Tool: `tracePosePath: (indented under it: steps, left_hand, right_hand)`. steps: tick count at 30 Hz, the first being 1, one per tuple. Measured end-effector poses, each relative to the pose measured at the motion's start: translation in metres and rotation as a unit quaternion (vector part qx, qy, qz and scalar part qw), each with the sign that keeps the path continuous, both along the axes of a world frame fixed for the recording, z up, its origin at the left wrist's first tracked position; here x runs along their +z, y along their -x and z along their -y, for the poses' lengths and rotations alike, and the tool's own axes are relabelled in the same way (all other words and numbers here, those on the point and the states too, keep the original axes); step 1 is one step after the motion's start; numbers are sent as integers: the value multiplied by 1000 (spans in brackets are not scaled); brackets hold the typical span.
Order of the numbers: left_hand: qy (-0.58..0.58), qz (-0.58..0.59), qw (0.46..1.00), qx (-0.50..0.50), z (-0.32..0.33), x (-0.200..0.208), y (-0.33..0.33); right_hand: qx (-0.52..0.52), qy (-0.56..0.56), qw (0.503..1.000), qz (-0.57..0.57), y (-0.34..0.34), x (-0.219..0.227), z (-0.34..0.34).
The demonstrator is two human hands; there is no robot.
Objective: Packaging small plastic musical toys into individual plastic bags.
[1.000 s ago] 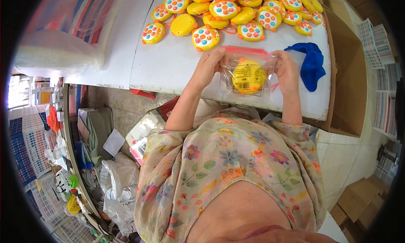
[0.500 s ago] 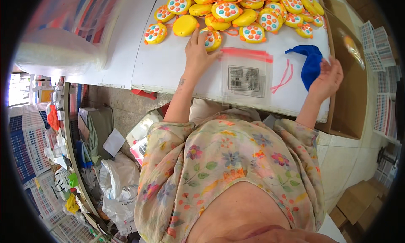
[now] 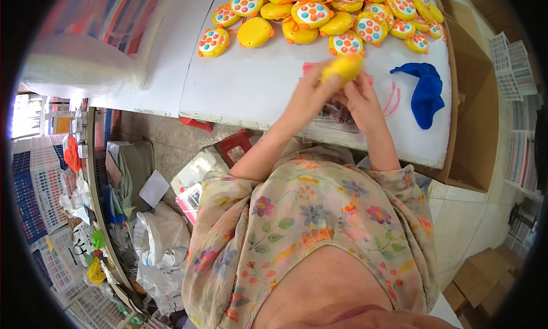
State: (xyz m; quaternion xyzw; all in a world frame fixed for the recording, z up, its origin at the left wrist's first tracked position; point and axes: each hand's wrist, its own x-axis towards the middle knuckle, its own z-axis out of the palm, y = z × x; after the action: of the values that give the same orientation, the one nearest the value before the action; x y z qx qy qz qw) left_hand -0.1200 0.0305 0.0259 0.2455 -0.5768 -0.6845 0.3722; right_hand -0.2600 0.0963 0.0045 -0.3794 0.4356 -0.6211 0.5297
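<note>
My left hand grips a yellow turtle-shaped toy, blurred by motion, above the near part of the table. Close against its lower right side is my right hand, fingers bent together; what they pinch, if anything, is hidden. Beneath both hands lies a clear zip bag with a red top strip and a dark printed panel, mostly covered. A blue cloth rests to the right of my right hand, and pink cords lie between them.
A pile of similar yellow toys with coloured dots covers the far side of the white table. Plastic packaging occupies the left side. An open cardboard box stands against the right edge.
My left hand has picked up a toy from the near edge of the pile and brought it right, over the bag. My right hand has moved left from the blue cloth to meet it.
</note>
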Motion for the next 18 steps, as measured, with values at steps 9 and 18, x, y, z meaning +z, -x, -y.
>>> tracePosePath:
  steps: [9,18]
  left_hand:
    - [359,284,887,66,14,-48,14]
    - [513,353,768,151,12,-59,28]
  right_hand:
    - [-132,-7,991,14,56,9,-16]
    - [-144,-30,965,-216,67,27,-19]
